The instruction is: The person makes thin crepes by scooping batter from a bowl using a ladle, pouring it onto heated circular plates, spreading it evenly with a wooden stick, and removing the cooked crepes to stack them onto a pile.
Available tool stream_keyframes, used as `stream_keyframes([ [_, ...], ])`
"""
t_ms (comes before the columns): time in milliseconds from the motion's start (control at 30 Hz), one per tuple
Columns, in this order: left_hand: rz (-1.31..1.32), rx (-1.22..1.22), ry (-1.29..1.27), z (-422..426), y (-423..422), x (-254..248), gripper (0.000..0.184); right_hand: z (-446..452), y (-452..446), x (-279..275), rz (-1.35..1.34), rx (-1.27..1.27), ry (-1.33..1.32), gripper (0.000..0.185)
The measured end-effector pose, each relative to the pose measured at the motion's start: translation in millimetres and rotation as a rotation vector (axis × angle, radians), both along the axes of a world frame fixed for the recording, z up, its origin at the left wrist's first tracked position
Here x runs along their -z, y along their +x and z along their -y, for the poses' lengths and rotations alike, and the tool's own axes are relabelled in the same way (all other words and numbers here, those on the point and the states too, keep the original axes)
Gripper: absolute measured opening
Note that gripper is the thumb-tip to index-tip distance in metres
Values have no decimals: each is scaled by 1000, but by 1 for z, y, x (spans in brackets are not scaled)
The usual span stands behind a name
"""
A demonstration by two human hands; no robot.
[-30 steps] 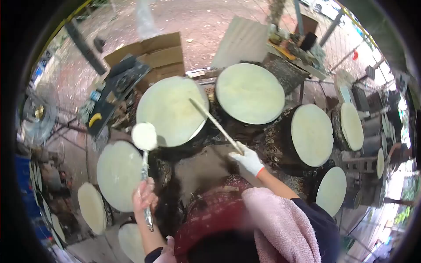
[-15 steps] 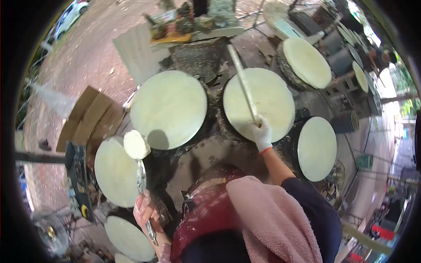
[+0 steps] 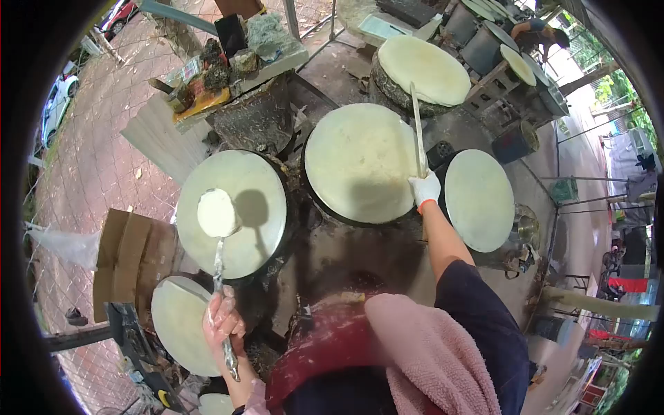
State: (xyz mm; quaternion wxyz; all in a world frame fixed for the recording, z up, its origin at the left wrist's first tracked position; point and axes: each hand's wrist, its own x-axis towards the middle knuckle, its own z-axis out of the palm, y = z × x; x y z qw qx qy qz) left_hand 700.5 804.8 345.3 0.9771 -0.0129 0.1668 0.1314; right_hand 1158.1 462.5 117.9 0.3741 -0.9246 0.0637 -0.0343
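My left hand (image 3: 225, 319) is bare, smeared with white, and closed round the handle of a ladle (image 3: 218, 266). White batter (image 3: 217, 213) fills the ladle's round end, held above the left griddle (image 3: 266, 232), where its shadow falls. My right hand (image 3: 425, 188), in a white glove, grips a long flat stick (image 3: 419, 135). The stick points away from me, along the right edge of the middle griddle's pale round sheet (image 3: 360, 162). Its far end overlaps the near edge of another pale sheet (image 3: 423, 69) at the back; I cannot tell whether they touch.
More round griddles stand to the right (image 3: 479, 200) and lower left (image 3: 183, 325). A red, white-smeared tub (image 3: 321, 339) is right before me, beside a pink towel (image 3: 432, 353). Cardboard (image 3: 131, 259) stands at left. A person (image 3: 539, 33) is at the far right.
The view has turned. The ladle has moved from beside the left griddle to above it. My right hand and the stick have shifted from over the middle griddle to its right edge.
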Motion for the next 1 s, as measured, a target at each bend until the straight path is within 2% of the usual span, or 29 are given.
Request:
stream_keyframes([
  [33,-24,16,46,-3,2,1,33,-4,2,2,33,48,-86,33],
  [67,-18,42,43,-5,4,2,32,-10,-2,-20,-21,11,-45,34],
  [167,-138,108,135,-13,11,-1,28,-29,-3,-67,-44,-93,243,44],
  [200,-198,125,209,-15,14,-2,28,-40,-7,-90,-13,-134,402,35],
  [267,-320,167,341,-15,23,-8,24,-57,-10,-144,-77,-159,527,31],
  [333,-283,194,357,-16,28,-5,24,-66,3,-187,-59,-216,701,25],
  [367,-265,206,367,-14,31,-3,24,-65,5,-223,-114,-253,643,18],
  [433,-222,228,337,-11,38,1,23,-51,50,-254,-166,-337,667,18],
  [500,-175,241,300,-5,47,5,23,-38,114,-278,-146,-335,533,21],
  [567,-119,229,252,5,60,12,25,-40,144,-328,-72,-419,612,19],
  [633,-163,197,252,22,78,6,25,-41,189,-367,123,-493,392,20],
  [700,-187,162,217,41,101,0,25,-53,200,-418,305,-558,38,23],
  [733,-172,141,211,50,112,0,26,-52,241,-420,415,-587,-182,24],
  [833,-147,80,194,81,144,2,26,-74,250,-414,814,-681,-383,23],
  [867,-154,56,187,92,156,-3,27,-78,251,-400,808,-697,-465,22],
  [933,-166,18,151,111,178,-7,27,-83,267,-346,755,-700,-660,17],
  [967,-186,8,173,120,189,-11,27,-84,282,-305,704,-685,-772,14],
  [1000,-208,-1,194,130,200,-16,27,-79,296,-259,748,-743,-773,11],
])
